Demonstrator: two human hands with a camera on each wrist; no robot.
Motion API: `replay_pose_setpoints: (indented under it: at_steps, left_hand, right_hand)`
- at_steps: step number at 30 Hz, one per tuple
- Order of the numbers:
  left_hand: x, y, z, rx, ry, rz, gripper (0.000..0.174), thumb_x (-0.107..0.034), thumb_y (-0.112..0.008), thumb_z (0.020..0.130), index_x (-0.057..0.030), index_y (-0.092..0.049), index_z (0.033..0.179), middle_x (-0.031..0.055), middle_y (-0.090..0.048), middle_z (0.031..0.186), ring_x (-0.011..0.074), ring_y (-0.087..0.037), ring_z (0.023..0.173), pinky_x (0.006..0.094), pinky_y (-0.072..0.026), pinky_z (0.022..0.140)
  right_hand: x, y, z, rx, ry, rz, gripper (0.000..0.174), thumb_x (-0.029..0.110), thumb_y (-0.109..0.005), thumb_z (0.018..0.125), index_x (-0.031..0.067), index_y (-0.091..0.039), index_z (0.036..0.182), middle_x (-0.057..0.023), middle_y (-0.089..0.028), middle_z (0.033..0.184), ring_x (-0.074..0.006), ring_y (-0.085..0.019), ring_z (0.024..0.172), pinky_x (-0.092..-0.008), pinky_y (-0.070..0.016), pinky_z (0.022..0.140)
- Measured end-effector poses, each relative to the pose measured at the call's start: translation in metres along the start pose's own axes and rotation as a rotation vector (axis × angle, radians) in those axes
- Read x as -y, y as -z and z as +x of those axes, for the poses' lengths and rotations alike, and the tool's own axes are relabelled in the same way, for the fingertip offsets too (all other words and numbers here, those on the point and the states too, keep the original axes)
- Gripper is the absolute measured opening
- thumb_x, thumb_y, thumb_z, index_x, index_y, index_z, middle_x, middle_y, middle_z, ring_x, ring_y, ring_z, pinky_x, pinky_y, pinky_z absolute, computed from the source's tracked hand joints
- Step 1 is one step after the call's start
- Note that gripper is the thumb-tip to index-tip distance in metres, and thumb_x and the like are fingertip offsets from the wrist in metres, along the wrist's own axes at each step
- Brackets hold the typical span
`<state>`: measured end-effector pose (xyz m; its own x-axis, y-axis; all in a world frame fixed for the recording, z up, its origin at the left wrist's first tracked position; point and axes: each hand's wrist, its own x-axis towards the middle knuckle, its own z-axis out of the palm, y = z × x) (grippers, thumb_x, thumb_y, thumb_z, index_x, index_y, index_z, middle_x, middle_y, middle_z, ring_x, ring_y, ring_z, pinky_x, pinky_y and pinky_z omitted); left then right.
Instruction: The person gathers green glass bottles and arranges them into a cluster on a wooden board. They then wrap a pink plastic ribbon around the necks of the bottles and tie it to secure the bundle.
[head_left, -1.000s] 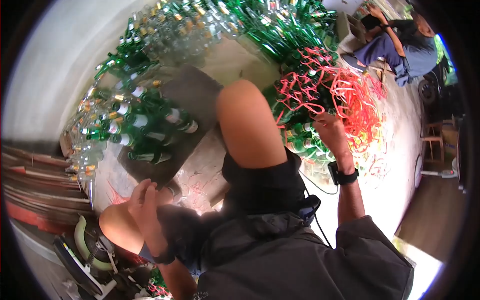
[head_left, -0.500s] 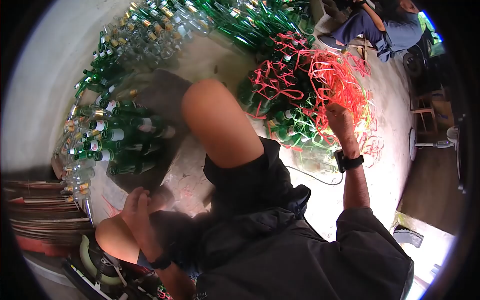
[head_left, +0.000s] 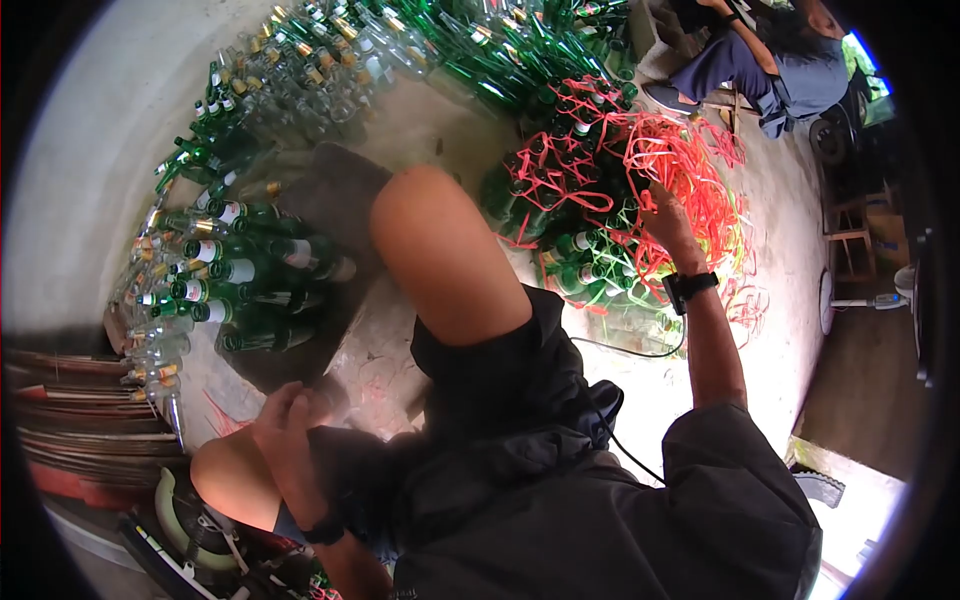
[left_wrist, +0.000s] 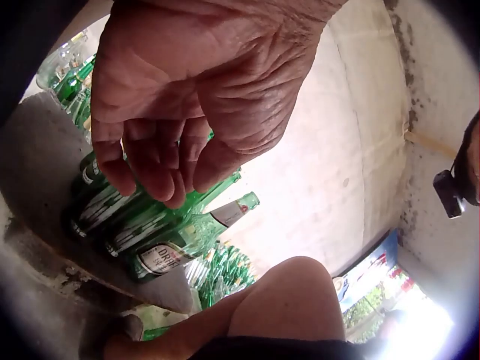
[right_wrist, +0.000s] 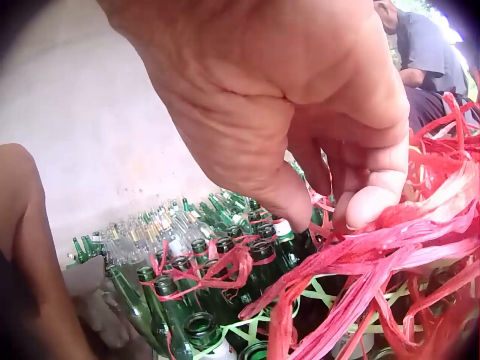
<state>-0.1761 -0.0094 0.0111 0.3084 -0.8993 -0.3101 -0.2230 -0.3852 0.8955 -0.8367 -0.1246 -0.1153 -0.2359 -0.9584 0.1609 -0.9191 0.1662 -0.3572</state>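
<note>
In the head view, my left hand [head_left: 285, 440] hangs beside the left knee. Its fingers are loosely bent and hold nothing; the left wrist view shows the same hand [left_wrist: 187, 97] in front of green bottles [left_wrist: 135, 217]. My right hand [head_left: 670, 232] is at a tangled heap of red plastic strands [head_left: 700, 180]. Seen from the right wrist, the bent fingers of that hand [right_wrist: 300, 112] touch the pink-red strands [right_wrist: 375, 247], with thumb and fingertips apart. Green bottles [right_wrist: 176, 300] wrapped in pink and green strands stand beside the heap.
Many clear and green bottles [head_left: 330, 60] line the wall. More green bottles [head_left: 250, 270] lie on a dark board [head_left: 335, 185] at the left. A seated person [head_left: 740, 70] is at the upper right. Flat stacked strips [head_left: 90, 430] and a stand fan [head_left: 870, 302] are at the sides.
My right hand has moved from the bottles' edge to the red strands, and lately a little up and left within them. The left hand stays by the knee. The head view has shifted.
</note>
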Motion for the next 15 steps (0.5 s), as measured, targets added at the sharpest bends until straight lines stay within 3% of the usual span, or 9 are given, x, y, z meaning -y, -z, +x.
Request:
replay_pose_setpoints:
  at_steps: [4,6,7,9,13,15]
  left_hand:
    - [-0.004,-0.003,-0.001,0.021,0.009,0.023,0.023,-0.002,-0.063,0.094,0.0046,-0.068,0.116,0.008,-0.072,0.097,0.0101,-0.063,0.083,0.0229,-0.0507,0.081]
    - [-0.006,-0.004,-0.001,0.026,0.027,0.007,0.023,-0.002,-0.063,0.094,0.0047,-0.068,0.116,0.0079,-0.072,0.096,0.0101,-0.063,0.083,0.023,-0.0507,0.081]
    - [-0.006,-0.004,-0.001,0.038,0.01,0.013,0.023,-0.002,-0.063,0.094,0.0049,-0.068,0.116,0.0078,-0.072,0.096,0.0102,-0.063,0.083,0.0231,-0.0508,0.081]
    - [-0.005,-0.004,-0.002,0.046,-0.007,0.016,0.023,-0.002,-0.063,0.094,0.0051,-0.068,0.115,0.0077,-0.072,0.096,0.0103,-0.063,0.084,0.0232,-0.0508,0.081]
    - [-0.005,-0.006,-0.005,0.04,-0.047,0.137,0.022,-0.006,-0.064,0.092,0.0053,-0.069,0.111,0.0086,-0.072,0.094,0.0124,-0.065,0.084,0.0255,-0.0523,0.08]
    - [-0.008,-0.01,-0.007,0.055,-0.09,0.206,0.023,-0.009,-0.065,0.09,0.0051,-0.071,0.107,0.0094,-0.071,0.091,0.0141,-0.067,0.083,0.0277,-0.0537,0.078]
  right_hand:
    - [0.006,-0.004,0.007,0.041,-0.017,0.032,0.053,0.008,-0.067,0.075,-0.001,-0.058,0.127,-0.026,-0.066,0.12,-0.0394,-0.059,0.123,-0.0462,-0.0466,0.104]
    - [0.013,-0.005,0.009,0.128,0.017,-0.027,0.052,0.01,-0.066,0.076,0.0018,-0.058,0.127,-0.0273,-0.067,0.109,-0.0407,-0.064,0.112,-0.048,-0.0507,0.094]
    - [0.017,-0.005,0.008,0.127,0.018,-0.026,0.052,0.01,-0.066,0.076,0.0018,-0.058,0.127,-0.0273,-0.067,0.109,-0.0407,-0.064,0.112,-0.048,-0.0507,0.094]
    - [0.025,-0.001,0.005,0.143,-0.132,0.023,0.036,0.014,-0.07,0.08,0.0006,-0.065,0.112,-0.0186,-0.068,0.088,-0.0306,-0.068,0.081,-0.0416,-0.0527,0.074]
    - [0.044,0.018,-0.005,0.172,-0.095,0.169,0.019,0.015,-0.069,0.085,0.0003,-0.069,0.098,-0.0143,-0.065,0.074,-0.0255,-0.065,0.067,-0.0383,-0.0501,0.065]
    - [0.068,0.037,-0.016,0.03,-0.077,0.233,0.016,0.015,-0.069,0.089,-0.0013,-0.07,0.088,-0.0125,-0.065,0.07,-0.0233,-0.063,0.064,-0.0361,-0.0497,0.064]
